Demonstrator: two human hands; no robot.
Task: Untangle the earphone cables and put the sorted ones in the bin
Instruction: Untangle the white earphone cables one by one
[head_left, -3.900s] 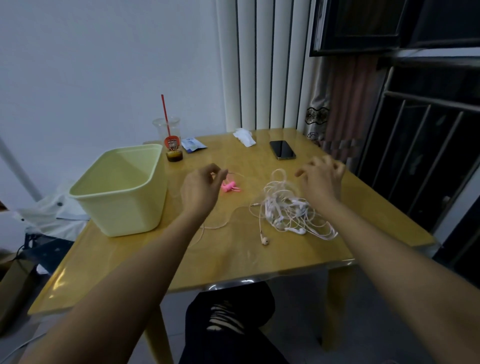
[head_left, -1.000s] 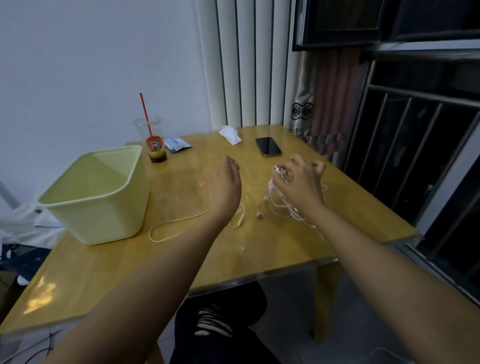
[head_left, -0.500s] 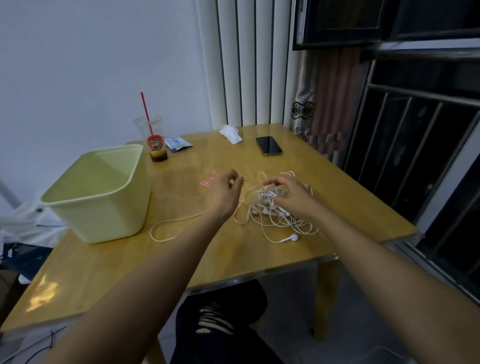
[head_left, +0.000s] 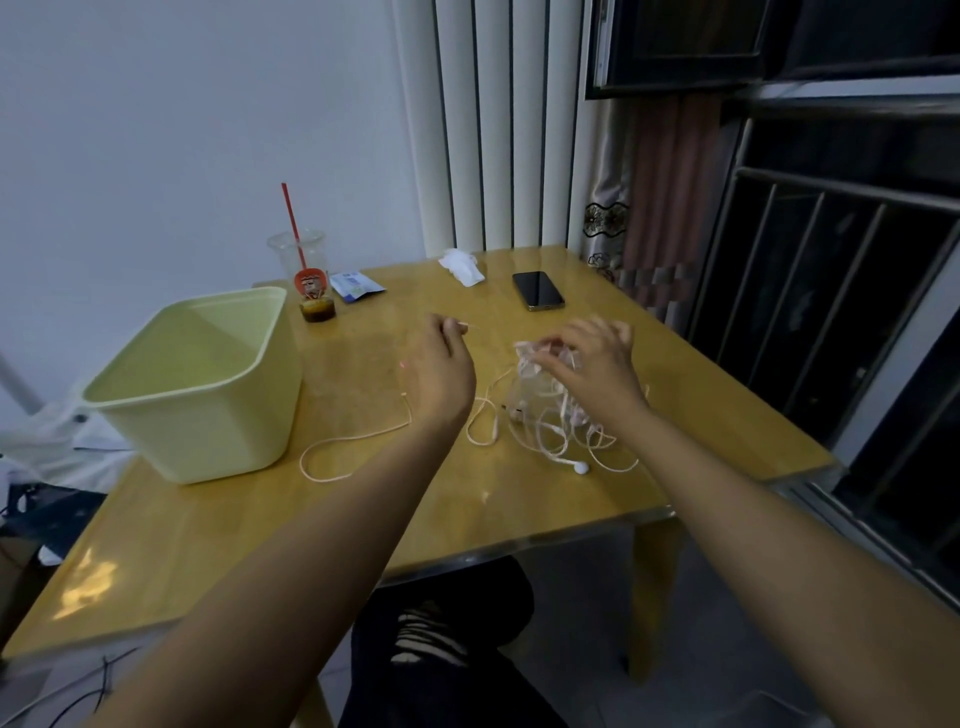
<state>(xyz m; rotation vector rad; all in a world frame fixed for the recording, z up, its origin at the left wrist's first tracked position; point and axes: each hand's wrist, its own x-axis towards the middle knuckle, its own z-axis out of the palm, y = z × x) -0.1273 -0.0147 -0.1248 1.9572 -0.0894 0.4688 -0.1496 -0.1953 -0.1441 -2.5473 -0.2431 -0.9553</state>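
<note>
The tangle of earphone cables (head_left: 550, 426) is hanging in a pale bunch right of the middle of the table (head_left: 467, 514), its lower loops and one earbud (head_left: 581, 467) lying on the wood. The right hand (head_left: 597, 369) is pinching the top of the bunch between thumb and forefinger, the other fingers spreading loosely above it. A loose cable (head_left: 332, 452) is lying in a loop to the left and running up under the left hand (head_left: 439, 371), whose wrist is hiding part of it. That hand's fingers are curling in on a thin strand poking past the fingertips, though blur is smearing the exact grip. The bin (head_left: 197, 384) is sitting upright further left. Along the far edge a cup with a red straw (head_left: 298, 254), a blue packet (head_left: 356, 286), a crumpled tissue (head_left: 462, 266) and a dark phone (head_left: 537, 290) are lying apart from both hands
</note>
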